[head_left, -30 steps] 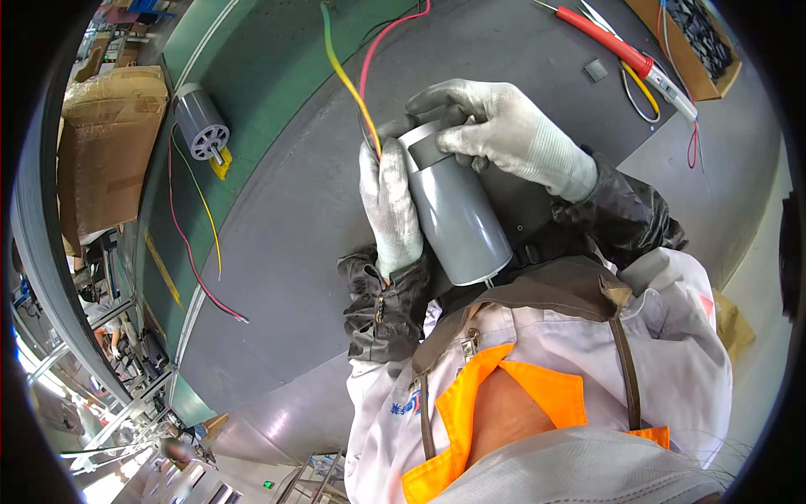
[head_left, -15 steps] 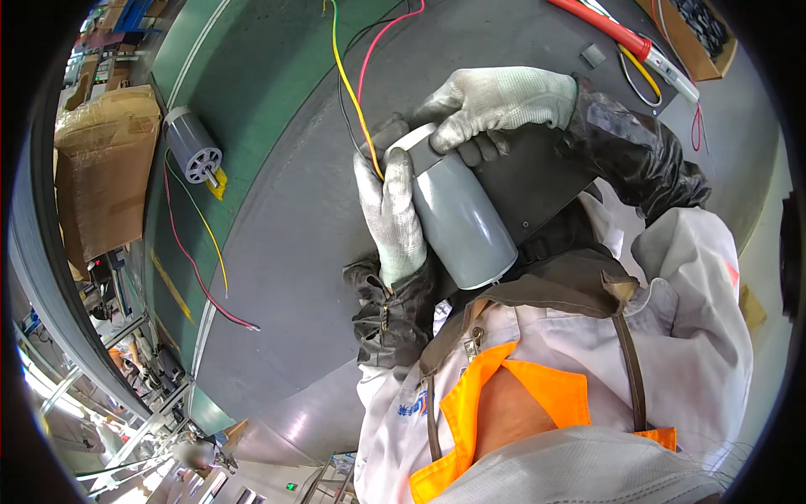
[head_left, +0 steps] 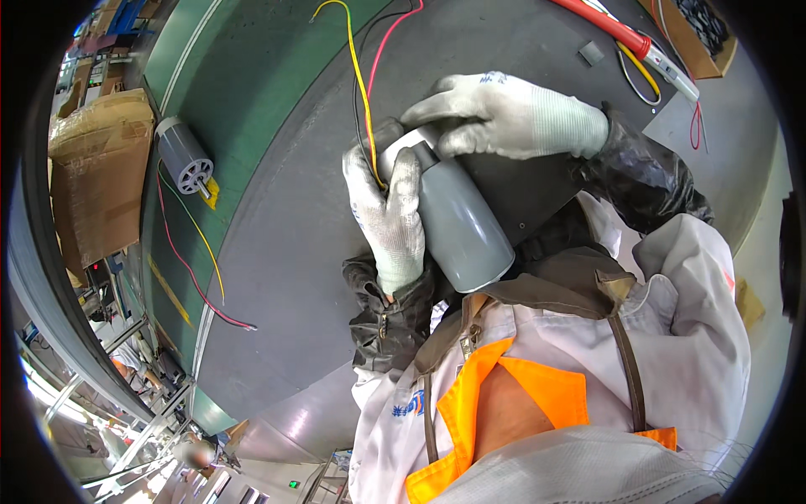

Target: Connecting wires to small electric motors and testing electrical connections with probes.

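A grey cylindrical electric motor [head_left: 466, 227] lies slantwise in front of me, its near end against my apron. My left hand [head_left: 388, 197], in a white-and-grey glove, is closed round its far left side. Yellow [head_left: 359, 76], black and red wires run from beside that hand up the table. My right hand [head_left: 495, 118], gloved alike, curls at the motor's pale far end, fingers over the rim and thumb low by its side. A small dark grey square patch [head_left: 425, 155] shows on the casing between the hands. The right fingertips are partly hidden.
Another motor [head_left: 183, 155] with loose wires lies on the green strip [head_left: 243, 67] at left, beside a cardboard box [head_left: 96, 176]. At the upper right are a red-handled tool [head_left: 604, 25], a small grey square [head_left: 591, 55] and an open carton [head_left: 714, 59] of dark parts.
My right thumb has come off the dark patch, and the right hand has straightened and turned over the motor's end. The yellow wire's free end has bent over to the left.
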Motion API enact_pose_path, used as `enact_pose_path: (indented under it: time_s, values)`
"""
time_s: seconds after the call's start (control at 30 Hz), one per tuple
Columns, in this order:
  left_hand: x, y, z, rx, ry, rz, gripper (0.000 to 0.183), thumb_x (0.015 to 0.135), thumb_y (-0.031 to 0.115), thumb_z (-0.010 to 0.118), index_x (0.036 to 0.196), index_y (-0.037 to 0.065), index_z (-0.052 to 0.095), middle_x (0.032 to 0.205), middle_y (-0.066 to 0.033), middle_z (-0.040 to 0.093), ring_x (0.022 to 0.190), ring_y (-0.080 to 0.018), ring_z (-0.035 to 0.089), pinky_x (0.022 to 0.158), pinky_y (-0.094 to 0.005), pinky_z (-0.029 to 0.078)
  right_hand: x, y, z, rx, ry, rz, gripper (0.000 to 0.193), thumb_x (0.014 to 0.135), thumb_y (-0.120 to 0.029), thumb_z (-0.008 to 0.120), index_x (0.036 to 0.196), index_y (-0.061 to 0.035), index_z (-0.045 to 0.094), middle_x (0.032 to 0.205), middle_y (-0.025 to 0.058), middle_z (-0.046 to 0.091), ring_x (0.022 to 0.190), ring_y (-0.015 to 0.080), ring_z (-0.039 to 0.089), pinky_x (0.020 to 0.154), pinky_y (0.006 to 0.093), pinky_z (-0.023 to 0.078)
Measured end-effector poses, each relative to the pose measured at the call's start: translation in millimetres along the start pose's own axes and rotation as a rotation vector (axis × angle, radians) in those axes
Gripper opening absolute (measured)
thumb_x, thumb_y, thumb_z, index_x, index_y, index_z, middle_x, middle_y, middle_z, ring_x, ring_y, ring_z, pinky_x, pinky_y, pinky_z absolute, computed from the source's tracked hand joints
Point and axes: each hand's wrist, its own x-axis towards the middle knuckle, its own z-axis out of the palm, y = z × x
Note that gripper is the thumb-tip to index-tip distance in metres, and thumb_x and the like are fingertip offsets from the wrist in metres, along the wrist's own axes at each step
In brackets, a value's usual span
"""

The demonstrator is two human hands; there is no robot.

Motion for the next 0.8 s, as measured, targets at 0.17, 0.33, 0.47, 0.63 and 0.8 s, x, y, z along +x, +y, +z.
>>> enact_pose_path:
  time_s: [0.17, 0.33, 0.47, 0.63, 0.8]
  values:
    - [-0.1, -13.9, -1.6, 0.06, 0.018, 0.086, 0.032, 0.1, 0.011, 0.061, 0.129, -0.002, 0.056, 0.12, -0.0126, 0.062, 0.11, -0.0219, 0.06, 0.099, -0.0356, 0.047, -2.1, -24.7, 37.6, -0.103, 0.204, 0.081, 0.045, 0.099, -0.03, 0.063, 0.133, -0.0014, 0.058, 0.116, 0.0203, 0.065, 0.111, 0.0382, 0.063, 0.096, 0.0443, 0.052]
    - [8.1, -3.1, 2.3, 0.206, 0.057, 0.115, 0.031, 0.103, 0.016, 0.059, 0.128, -0.001, 0.055, 0.124, -0.0116, 0.063, 0.113, -0.0193, 0.059, 0.101, -0.0343, 0.047, 15.7, -24.7, 61.9, -0.149, 0.395, 0.178, 0.034, 0.102, -0.024, 0.054, 0.128, -0.0016, 0.057, 0.118, 0.019, 0.063, 0.113, 0.0371, 0.061, 0.095, 0.0454, 0.052]
    - [5.1, -4.6, 9.1, 0.089, 0.18, 0.051, 0.034, 0.103, 0.018, 0.061, 0.129, -0.004, 0.059, 0.126, -0.0133, 0.065, 0.113, -0.0187, 0.061, 0.101, -0.0336, 0.048, 12.3, -12.3, 52.8, 0.016, 0.437, 0.174, 0.025, 0.102, -0.022, 0.053, 0.12, -0.0096, 0.065, 0.112, 0.0133, 0.065, 0.109, 0.0335, 0.063, 0.093, 0.0437, 0.053]
    - [2.4, -15.3, 7.0, 0.021, 0.302, 0.183, 0.031, 0.103, 0.015, 0.061, 0.128, -0.004, 0.061, 0.119, -0.0118, 0.069, 0.109, -0.0163, 0.064, 0.098, -0.0303, 0.05, 0.6, -20.4, 37.4, -0.041, 0.527, 0.053, 0.018, 0.094, -0.012, 0.061, 0.11, -0.0113, 0.069, 0.099, 0.0099, 0.063, 0.1, 0.0311, 0.063, 0.085, 0.0428, 0.055]
    - [18.9, -13.7, -0.2, 0.591, 0.257, 0.687, 0.022, 0.091, 0.007, 0.065, 0.111, -0.002, 0.068, 0.106, -0.0136, 0.069, 0.102, -0.028, 0.063, 0.104, -0.0412, 0.047, 11.2, -17.2, 32.7, -0.132, 0.523, 0.022, 0.02, 0.087, -0.005, 0.059, 0.103, -0.0092, 0.069, 0.101, 0.0105, 0.064, 0.101, 0.0322, 0.063, 0.085, 0.0442, 0.055]
